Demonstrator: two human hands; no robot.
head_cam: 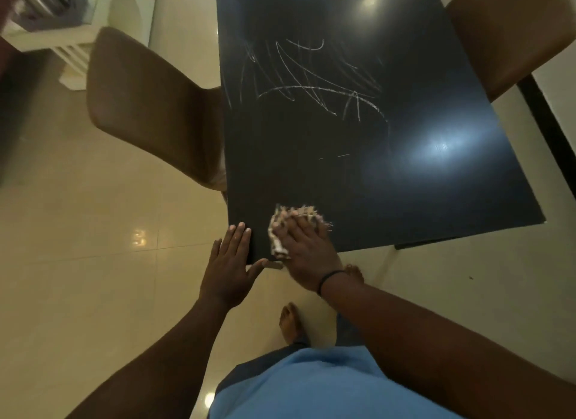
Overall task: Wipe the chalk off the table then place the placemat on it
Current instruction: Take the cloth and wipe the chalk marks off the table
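Chalk scribbles [314,81] sit across the upper middle of the black table [405,184], well away from our hands. Our right hand [307,250] presses flat, fingers spread, on a fringed cloth [286,222] at the table's lower-left corner, probably so it drags evenly once we push toward the marks. Our left hand [229,262] lies flat and relaxed against the table edge, holding nothing, likely just bracing us. No placemat in sight.
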